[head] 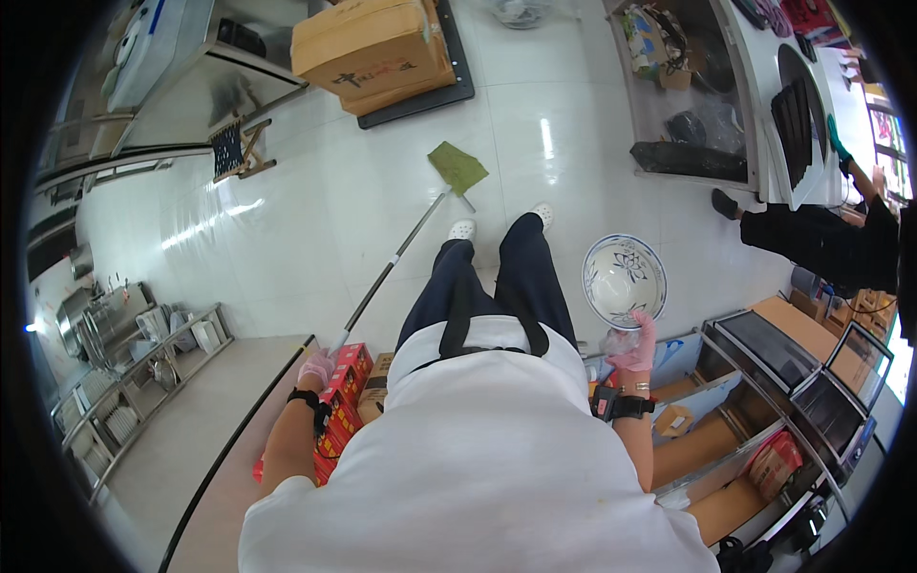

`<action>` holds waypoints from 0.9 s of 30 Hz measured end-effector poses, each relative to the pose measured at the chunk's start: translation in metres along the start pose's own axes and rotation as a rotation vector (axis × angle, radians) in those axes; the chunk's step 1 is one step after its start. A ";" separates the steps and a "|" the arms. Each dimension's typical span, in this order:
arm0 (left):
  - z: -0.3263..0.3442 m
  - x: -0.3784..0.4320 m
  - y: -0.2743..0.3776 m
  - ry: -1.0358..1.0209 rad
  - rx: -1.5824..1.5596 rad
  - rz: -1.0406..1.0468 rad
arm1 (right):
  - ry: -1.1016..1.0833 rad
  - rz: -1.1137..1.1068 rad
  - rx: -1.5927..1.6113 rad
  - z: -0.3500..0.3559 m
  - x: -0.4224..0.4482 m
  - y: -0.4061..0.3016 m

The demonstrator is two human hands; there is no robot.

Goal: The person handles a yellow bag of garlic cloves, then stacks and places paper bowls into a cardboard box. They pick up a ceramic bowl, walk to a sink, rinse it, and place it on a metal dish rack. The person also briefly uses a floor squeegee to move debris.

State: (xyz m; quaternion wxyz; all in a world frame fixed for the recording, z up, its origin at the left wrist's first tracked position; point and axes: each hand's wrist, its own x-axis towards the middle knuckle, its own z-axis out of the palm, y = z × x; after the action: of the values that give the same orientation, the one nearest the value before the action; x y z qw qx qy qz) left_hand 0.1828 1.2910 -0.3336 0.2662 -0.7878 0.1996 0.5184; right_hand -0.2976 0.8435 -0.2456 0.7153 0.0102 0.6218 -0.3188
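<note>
In a pink glove, my left hand grips the end of a long mop pole. The pole slants away over the floor to a flat mop head under a green cloth, which lies ahead of my feet. My right hand, also gloved in pink, holds the rim of a large white bowl with blue floral patterns. The bowl tilts so that its inside faces up at me, and nothing shows in it. Some clear plastic bunches at my right fingers; whether they grip it is unclear.
A cardboard box stands on a black platform ahead. A folding stool is to the left. Red boxes sit beside my left hand. At right are another person, a metal-framed shelf unit and a white counter.
</note>
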 end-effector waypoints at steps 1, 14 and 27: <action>-0.009 -0.011 0.003 0.004 0.029 0.046 | 0.002 -0.004 -0.009 0.002 -0.001 0.010; -0.208 0.111 0.304 0.171 -0.083 0.338 | 0.105 -0.198 0.131 -0.027 -0.071 0.087; -0.169 0.096 0.180 0.038 0.139 0.264 | 0.170 -0.308 0.228 -0.089 -0.094 0.102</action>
State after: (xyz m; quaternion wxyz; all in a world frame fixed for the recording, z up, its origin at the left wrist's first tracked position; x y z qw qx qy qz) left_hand 0.2336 1.0416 -0.4059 0.2456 -0.7441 0.3418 0.5188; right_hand -0.3308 1.0034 -0.2209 0.5974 0.0228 0.6338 -0.4908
